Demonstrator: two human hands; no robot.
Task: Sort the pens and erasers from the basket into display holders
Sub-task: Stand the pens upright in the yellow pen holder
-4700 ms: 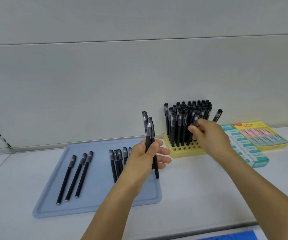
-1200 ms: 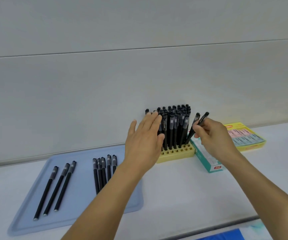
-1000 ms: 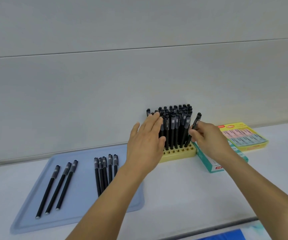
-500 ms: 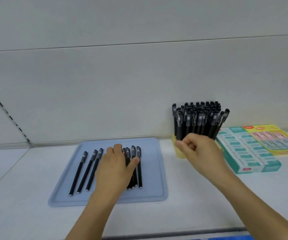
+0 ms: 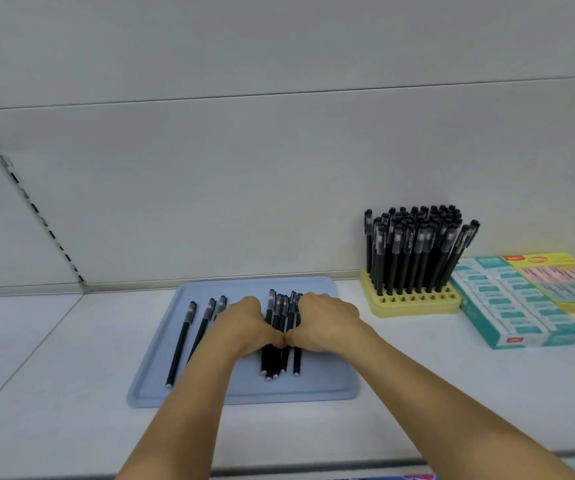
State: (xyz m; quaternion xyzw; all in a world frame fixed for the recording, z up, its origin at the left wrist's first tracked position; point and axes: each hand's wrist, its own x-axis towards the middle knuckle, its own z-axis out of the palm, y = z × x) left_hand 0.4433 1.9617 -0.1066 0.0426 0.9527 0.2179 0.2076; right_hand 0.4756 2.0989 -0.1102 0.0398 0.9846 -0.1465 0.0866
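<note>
A blue tray [image 5: 327,386] lies on the white shelf with black pens on it. Three pens [image 5: 182,341] lie apart at its left. A bunch of several pens [image 5: 280,313] lies in the middle. My left hand [image 5: 248,323] and my right hand [image 5: 327,320] curl round that bunch from either side, thumbs touching. To the right, a yellow pen holder [image 5: 414,303] stands packed with several upright black pens [image 5: 414,247]. Its front rows of holes hold nothing.
A teal box of erasers [image 5: 518,310] lies right of the holder, with a yellow box of pink and teal erasers [image 5: 556,278] behind it. A grey back wall and a slotted upright [image 5: 36,209] at the left close the shelf. The shelf's front edge runs along the bottom.
My right hand left the pen holder and moved left to the tray. Both hands now close on the middle bunch of pens, where only my left hand rested before.
</note>
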